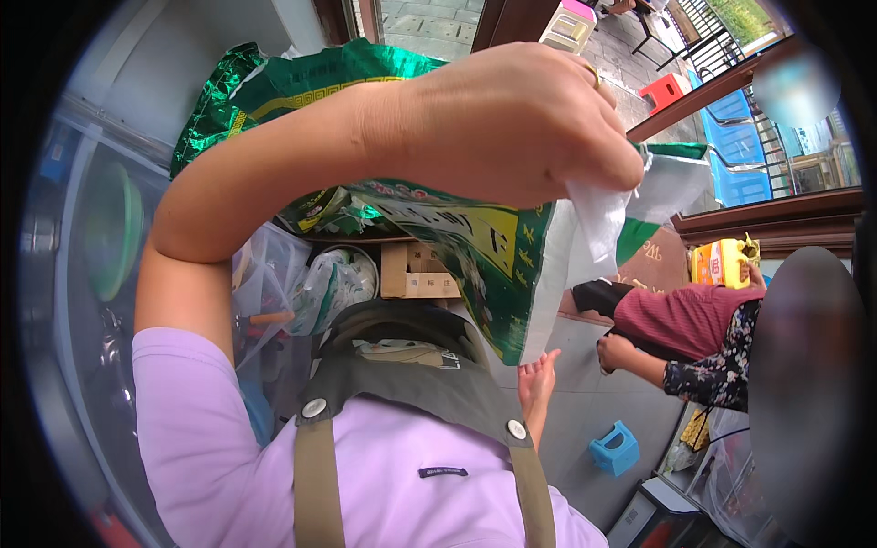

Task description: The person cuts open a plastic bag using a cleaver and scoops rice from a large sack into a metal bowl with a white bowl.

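My left hand point(555, 123), with a ring on one finger, is closed on the white edge of a large green woven sack point(507, 294). My left forearm crosses in front of the sack and hides part of it. The sack hangs open and crumpled, with a shiny green part, yellow bands and printed writing. Its white inner side point(541, 301) shows along the right. Below, my right hand point(538, 383) is at the sack's lower corner with the thumb spread; whether its fingers grip the corner is unclear.
A cardboard box point(418, 270) and a plastic bag in a round container point(336, 277) sit below the sack. At right, another person point(685, 322) stands near a yellow jug point(719, 264). A blue stool point(615, 449) is on the grey floor. Blue chairs point(733, 144) show through the window.
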Demonstrator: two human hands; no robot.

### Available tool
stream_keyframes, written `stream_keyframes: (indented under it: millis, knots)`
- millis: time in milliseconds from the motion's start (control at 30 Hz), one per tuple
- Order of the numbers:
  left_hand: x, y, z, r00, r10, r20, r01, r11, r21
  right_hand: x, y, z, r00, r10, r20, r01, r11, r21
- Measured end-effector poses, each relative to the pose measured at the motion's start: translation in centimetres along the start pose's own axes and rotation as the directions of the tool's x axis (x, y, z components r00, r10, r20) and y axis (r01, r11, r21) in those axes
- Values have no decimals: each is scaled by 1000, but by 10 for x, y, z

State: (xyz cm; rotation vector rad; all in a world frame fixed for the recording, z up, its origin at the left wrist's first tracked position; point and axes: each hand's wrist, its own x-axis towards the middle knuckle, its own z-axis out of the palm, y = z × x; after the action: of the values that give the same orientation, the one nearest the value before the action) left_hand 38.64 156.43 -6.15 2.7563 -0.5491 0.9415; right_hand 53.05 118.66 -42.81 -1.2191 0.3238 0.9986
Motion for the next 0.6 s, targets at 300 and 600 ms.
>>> stream_keyframes:
  millis: [300, 600]
  knots:
    - [10, -16, -40, 989, -116, -87, 120, 992, 44, -37, 27, 85, 804, -547, 232, 506, 425, -751]
    - [-10, -29, -59, 955, -257, -149, 269, 960, 71, -8, -7, 89, 756, -569, 323, 562, 311, -767]
